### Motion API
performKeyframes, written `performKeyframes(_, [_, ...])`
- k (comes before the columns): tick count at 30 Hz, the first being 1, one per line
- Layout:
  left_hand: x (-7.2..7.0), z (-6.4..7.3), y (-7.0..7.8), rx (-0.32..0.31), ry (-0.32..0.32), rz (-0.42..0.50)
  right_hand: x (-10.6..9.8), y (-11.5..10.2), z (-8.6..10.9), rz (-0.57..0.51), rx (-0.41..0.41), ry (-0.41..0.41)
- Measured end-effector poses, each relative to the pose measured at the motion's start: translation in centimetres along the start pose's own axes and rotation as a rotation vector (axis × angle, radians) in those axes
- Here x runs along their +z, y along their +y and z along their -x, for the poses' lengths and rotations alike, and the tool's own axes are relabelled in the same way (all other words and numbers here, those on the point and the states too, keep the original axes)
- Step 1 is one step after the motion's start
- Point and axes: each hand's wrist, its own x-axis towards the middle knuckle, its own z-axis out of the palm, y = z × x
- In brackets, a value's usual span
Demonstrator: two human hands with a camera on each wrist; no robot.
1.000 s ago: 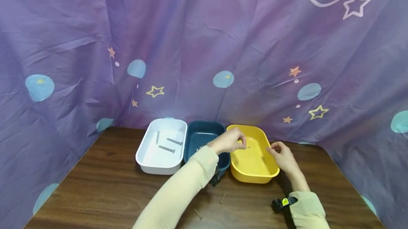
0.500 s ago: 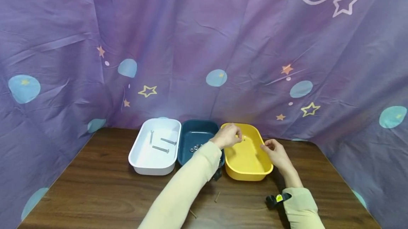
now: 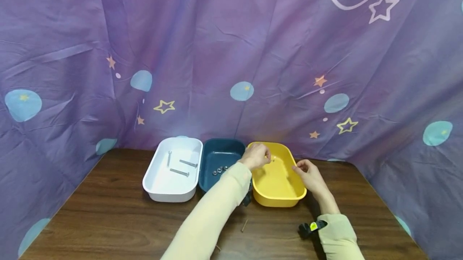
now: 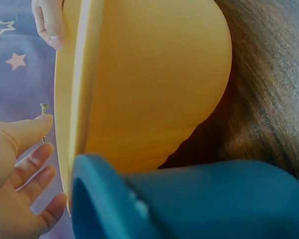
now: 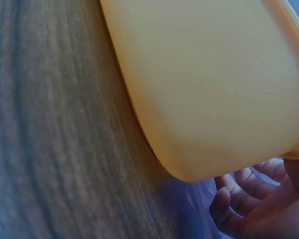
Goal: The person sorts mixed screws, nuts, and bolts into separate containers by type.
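Over the left side of the yellow tray (image 3: 276, 187), my left hand (image 3: 255, 156) pinches a small brass-coloured screw (image 4: 44, 107) between thumb and index finger. The left wrist view shows its head pointing up and its other fingers loosely bent. My right hand (image 3: 310, 176) holds the yellow tray's right rim. In the right wrist view the thumb (image 5: 297, 172) lies at the rim, and the bent fingers are partly hidden behind the tray. Two similar thin screws lie on the wooden table: one screw (image 3: 244, 225) before the trays, another screw (image 3: 218, 248) partly covered by the left sleeve.
The dark blue tray (image 3: 206, 177), with several nuts (image 3: 220, 170), stands left of the yellow one, partly behind the left forearm. Further left is a white tray (image 3: 152, 183) with three long bolts (image 3: 179, 172). A purple patterned cloth (image 3: 202, 71) hangs behind the table (image 3: 108, 211).
My left hand has shifted slightly toward the back of the yellow tray, still pinching the screw. The right hand stays at the rim. The head view has turned a little to the right.
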Motion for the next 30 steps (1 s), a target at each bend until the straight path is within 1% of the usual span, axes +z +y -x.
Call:
performKeyframes(3, [0.4, 0.0, -0.2, -0.012, -0.006, -0.007, 0.3, 0.0, 0.1, -0.008, 0.012, 0.0])
performKeyframes(6, [0.9, 0.0, -0.2, -0.019, -0.027, -0.011, 0.2, -0.1, 0.2, -0.003, 0.023, -0.009])
performKeyframes(11, [1.3, -0.2, -0.3, -0.016, -0.051, -0.012, 0.0, -0.1, 0.0, 0.008, 0.012, -0.015])
performKeyframes(15, [1.2, -0.2, -0.4, 0.0, -0.065, 0.033, -0.1, 0.0, -0.1, 0.026, 0.001, -0.016])
performKeyframes(19, [0.6, 0.0, -0.3, 0.035, -0.102, 0.112, -0.2, -0.1, -0.2, 0.033, 0.007, -0.01])
performKeyframes(21, [0.3, 0.3, -0.1, 0.058, -0.125, 0.137, -0.2, -0.2, -0.1, 0.031, 0.012, -0.01])
performKeyframes(25, [-0.6, 0.9, 0.4, 0.127, -0.168, 0.146, -0.2, -0.2, -0.1, 0.02, 0.012, -0.024])
performKeyframes(30, [-2.0, 2.3, 0.9, 0.245, -0.222, 0.141, 0.0, -0.1, -0.1, 0.019, 0.013, -0.031])
